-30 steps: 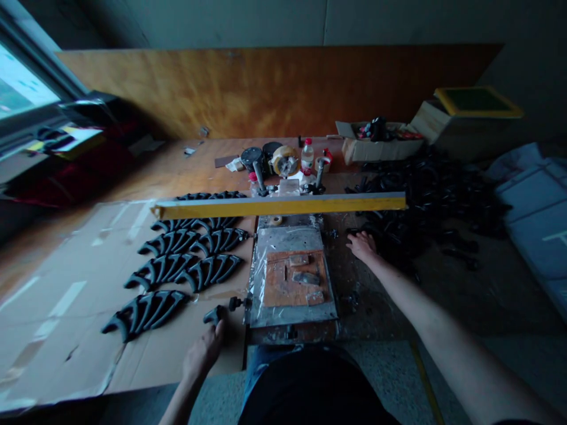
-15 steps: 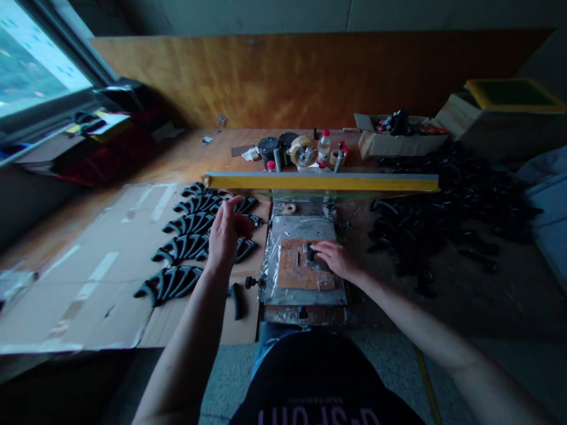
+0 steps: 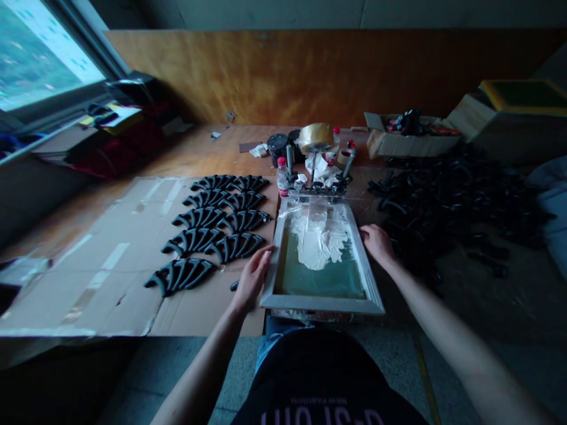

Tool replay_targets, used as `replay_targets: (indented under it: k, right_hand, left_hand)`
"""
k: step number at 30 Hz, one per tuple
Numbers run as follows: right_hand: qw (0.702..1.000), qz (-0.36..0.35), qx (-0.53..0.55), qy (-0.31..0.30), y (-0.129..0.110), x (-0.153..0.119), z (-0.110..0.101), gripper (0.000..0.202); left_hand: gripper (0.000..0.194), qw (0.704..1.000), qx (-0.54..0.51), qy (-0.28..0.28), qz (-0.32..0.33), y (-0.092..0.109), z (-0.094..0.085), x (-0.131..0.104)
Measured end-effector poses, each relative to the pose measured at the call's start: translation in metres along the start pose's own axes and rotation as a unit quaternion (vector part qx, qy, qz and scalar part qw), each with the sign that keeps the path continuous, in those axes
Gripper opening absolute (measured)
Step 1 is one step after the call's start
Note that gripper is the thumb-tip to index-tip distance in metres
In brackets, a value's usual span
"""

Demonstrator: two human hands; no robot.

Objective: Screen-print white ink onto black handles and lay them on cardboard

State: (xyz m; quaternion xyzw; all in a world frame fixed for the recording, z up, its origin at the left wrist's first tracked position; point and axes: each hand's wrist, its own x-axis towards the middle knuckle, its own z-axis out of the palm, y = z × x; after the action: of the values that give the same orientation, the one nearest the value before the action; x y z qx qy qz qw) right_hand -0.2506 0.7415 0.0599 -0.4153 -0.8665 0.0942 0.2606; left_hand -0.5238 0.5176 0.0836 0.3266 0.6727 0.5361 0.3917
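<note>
A screen printing frame [image 3: 323, 304] with a silvery metal rim lies low over the work base in front of me, hinged at its far end. Thick white ink [image 3: 316, 248] is spread over the far part of its green mesh [image 3: 310, 284]. My left hand [image 3: 253, 276] is closed on the frame's left side, its thumb along the rim. On the right side, higher up, my right hand [image 3: 376, 243] grips the rim, its fingertips partly hidden. Whatever lies beneath the mesh is covered. Rows of black curved handles [image 3: 186, 276] rest on cardboard to the left.
Loose black parts [image 3: 460, 200] form a pile on the right. Behind the frame stand a metal clamp stand [image 3: 313, 186], a tape roll [image 3: 316, 137], a red-capped bottle [image 3: 282, 177] and black tubs [image 3: 277, 147]. An open carton [image 3: 407, 141] sits at the back right.
The raised frame has swung down flat over the base. My right hand has left the dark part on the base and my left hand has come down; both now hold the frame's sides.
</note>
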Motion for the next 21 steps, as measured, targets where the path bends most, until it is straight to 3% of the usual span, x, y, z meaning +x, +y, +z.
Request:
replay_targets:
  k: [2,4,5,7,10,14,16,19,21]
  right_hand:
    - [0.998,0.009,0.001,0.055,-0.008,0.025,-0.003,0.037]
    - [0.997,-0.025,-0.001,0.07,-0.031,0.048,0.004,0.051]
    - [0.997,-0.051,-0.009,0.05,-0.045,0.055,0.01,0.054]
    - [0.995,-0.09,-0.032,-0.036,-0.069,0.057,0.022,0.04]
    - [0.979,-0.144,-0.044,-0.14,-0.083,0.032,0.031,0.01]
    - [0.935,-0.293,0.007,-0.202,-0.071,-0.003,0.018,0.026]
    - [0.924,-0.306,0.022,-0.227,-0.068,-0.004,0.011,0.023]
    - [0.951,-0.25,0.007,-0.179,-0.071,-0.003,0.012,0.013]
    - [0.96,-0.245,0.0,-0.134,-0.074,-0.01,0.018,0.018]
  left_hand:
    - [0.07,0.999,0.027,-0.008,-0.028,-0.035,0.003,0.005]
    - [0.071,0.996,0.081,-0.008,-0.039,-0.061,0.006,0.013]
    - [0.068,0.993,0.107,-0.006,-0.039,-0.069,0.006,0.018]
    - [0.065,0.99,0.136,-0.003,-0.037,-0.08,0.006,0.024]
    - [0.062,0.989,0.144,0.003,-0.037,-0.083,0.005,0.027]
    - [0.059,0.99,0.134,0.016,-0.036,-0.08,0.004,0.024]
    - [0.058,0.992,0.123,0.019,-0.036,-0.079,0.005,0.023]
    - [0.061,0.994,0.098,0.015,-0.04,-0.078,0.006,0.023]
    - [0.064,0.996,0.079,0.008,-0.043,-0.079,0.007,0.024]
